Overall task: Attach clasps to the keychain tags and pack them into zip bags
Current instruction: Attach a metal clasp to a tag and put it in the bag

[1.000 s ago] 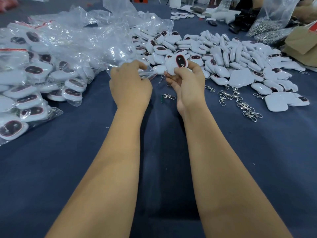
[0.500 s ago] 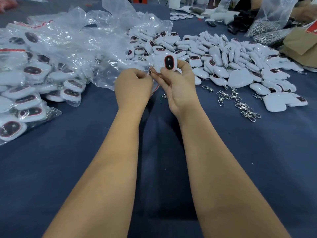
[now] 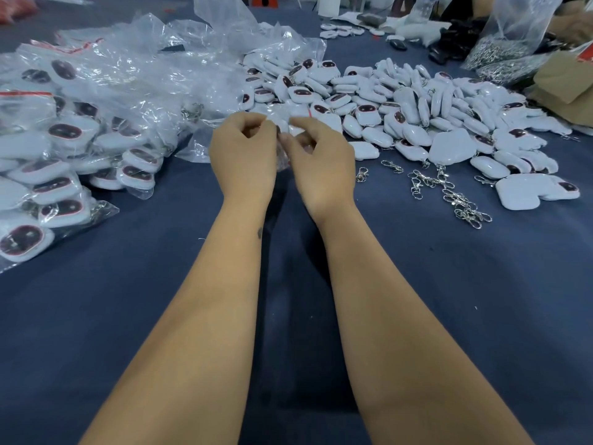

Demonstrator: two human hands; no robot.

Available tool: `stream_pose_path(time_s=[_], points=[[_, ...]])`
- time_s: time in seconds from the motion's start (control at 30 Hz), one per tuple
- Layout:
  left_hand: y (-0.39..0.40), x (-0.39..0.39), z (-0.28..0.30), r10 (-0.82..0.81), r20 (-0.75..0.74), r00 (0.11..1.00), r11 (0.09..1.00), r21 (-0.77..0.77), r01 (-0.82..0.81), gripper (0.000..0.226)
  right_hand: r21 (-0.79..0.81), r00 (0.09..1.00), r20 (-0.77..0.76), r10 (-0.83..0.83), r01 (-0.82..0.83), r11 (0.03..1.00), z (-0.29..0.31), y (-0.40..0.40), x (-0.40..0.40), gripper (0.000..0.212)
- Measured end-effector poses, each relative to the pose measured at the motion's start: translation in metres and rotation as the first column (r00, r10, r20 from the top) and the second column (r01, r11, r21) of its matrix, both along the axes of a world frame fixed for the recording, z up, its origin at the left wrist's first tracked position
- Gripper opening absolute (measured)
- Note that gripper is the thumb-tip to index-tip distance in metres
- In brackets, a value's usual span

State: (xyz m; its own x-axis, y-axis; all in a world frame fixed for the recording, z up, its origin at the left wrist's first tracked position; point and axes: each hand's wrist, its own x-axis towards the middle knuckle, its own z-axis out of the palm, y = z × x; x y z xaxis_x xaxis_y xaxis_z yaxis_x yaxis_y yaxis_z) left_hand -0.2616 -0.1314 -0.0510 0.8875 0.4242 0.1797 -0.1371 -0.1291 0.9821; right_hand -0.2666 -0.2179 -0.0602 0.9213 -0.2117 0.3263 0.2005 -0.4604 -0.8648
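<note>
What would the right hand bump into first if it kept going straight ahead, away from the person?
Most likely the pile of loose white tags lying just past the right hand. The fingers already curl around something clear and crinkly, probably a zip bag. Depth is hard to judge, so the hand might pass above the nearest tags.

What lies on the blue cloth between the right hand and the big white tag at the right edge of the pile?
In the head view, loose silver metal clasps lie scattered on the dark blue cloth between the right hand and the big white plastic tag.

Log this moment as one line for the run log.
step: bagging tag | left hand: pinching bag | right hand: pinching bag | loose clasps: right | packed bags: left
</note>
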Motion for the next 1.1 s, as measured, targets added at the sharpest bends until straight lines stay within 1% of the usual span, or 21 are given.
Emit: stream_pose_path(time_s=[0.07,0.13,0.17,0.23,0.3,0.33,0.37,0.43,0.5,0.57,0.63,0.73,0.83,0.9,1.0,1.1], points=[[-0.001,0.001,0.000,0.011,0.018,1.000,1.000,0.001,-0.011,0.014,0.022,0.995,0.069,-0.067,0.065,0.998,0.000,-0.001,0.000,0.028],[0.000,0.003,-0.001,0.048,0.038,0.998,0.999,-0.020,-0.047,0.013,0.024,0.973,0.160,-0.168,0.167,0.986,0.001,-0.002,0.001,0.024],[0.001,0.004,-0.001,0.090,0.058,0.994,0.995,-0.049,-0.088,0.012,0.055,0.959,0.182,-0.217,0.211,0.976,0.002,-0.003,0.001,0.021],[0.005,0.006,0.002,0.223,0.132,0.966,0.967,-0.159,-0.201,0.010,0.151,0.943,0.155,-0.295,0.272,0.950,0.004,-0.005,0.001,0.019],[0.008,0.006,0.005,0.331,0.223,0.917,0.928,-0.256,-0.272,0.011,0.212,0.940,0.086,-0.331,0.307,0.928,0.005,-0.008,0.003,0.027],[0.008,0.004,0.006,0.351,0.265,0.898,0.925,-0.249,-0.288,0.011,0.199,0.941,0.046,-0.335,0.320,0.926,0.005,-0.010,0.003,0.035],[0.007,0.003,0.006,0.345,0.301,0.889,0.933,-0.212,-0.290,0.011,0.147,0.939,0.005,-0.343,0.338,0.929,0.005,-0.012,0.004,0.043],[0.001,0.002,0.003,0.254,0.338,0.906,0.967,-0.073,-0.244,0.008,-0.057,0.920,-0.069,-0.386,0.383,0.922,0.003,-0.017,0.006,0.057],[-0.004,0.002,-0.002,0.102,0.292,0.951,0.979,0.138,-0.147,0.011,-0.276,0.899,-0.147,-0.413,0.363,0.890,0.000,-0.022,0.007,0.062],[-0.008,0.005,-0.009,-0.044,0.176,0.983,0.958,0.286,-0.009,0.019,-0.407,0.879,-0.249,-0.406,0.286,0.868,-0.001,-0.024,0.008,0.061],[-0.009,0.007,-0.014,-0.152,0.067,0.986,0.921,0.371,0.117,0.022,-0.446,0.871,-0.285,-0.400,0.249,0.860,-0.002,-0.024,0.007,0.060],[-0.009,0.009,-0.019,-0.230,-0.045,0.972,0.840,0.495,0.221,0.024,-0.417,0.877,-0.242,-0.415,0.292,0.861,-0.001,-0.023,0.006,0.062],[-0.009,0.011,-0.020,-0.192,-0.102,0.976,0.818,0.532,0.216,0.028,-0.424,0.877,-0.246,-0.413,0.286,0.860,-0.002,-0.023,0.006,0.066],[-0.008,0.012,-0.021,-0.154,-0.101,0.983,0.819,0.543,0.184,0.031,-0.440,0.876,-0.258,-0.408,0.269,0.857,-0.003,-0.023,0.007,0.064],[-0.006,0.010,-0.020,-0.103,-0.094,0.990,0.841,0.523,0.137,0.037,-0.461,0.881,-0.242,-0.407,0.265,0.847,-0.003,-0.023,0.007,0.050],[-0.005,0.011,-0.018,-0.101,-0.115,0.988,0.892,0.430,0.141,0.035,-0.473,0.892,-0.213,-0.400,0.264,0.841,-0.004,-0.023,0.009,0.036]])
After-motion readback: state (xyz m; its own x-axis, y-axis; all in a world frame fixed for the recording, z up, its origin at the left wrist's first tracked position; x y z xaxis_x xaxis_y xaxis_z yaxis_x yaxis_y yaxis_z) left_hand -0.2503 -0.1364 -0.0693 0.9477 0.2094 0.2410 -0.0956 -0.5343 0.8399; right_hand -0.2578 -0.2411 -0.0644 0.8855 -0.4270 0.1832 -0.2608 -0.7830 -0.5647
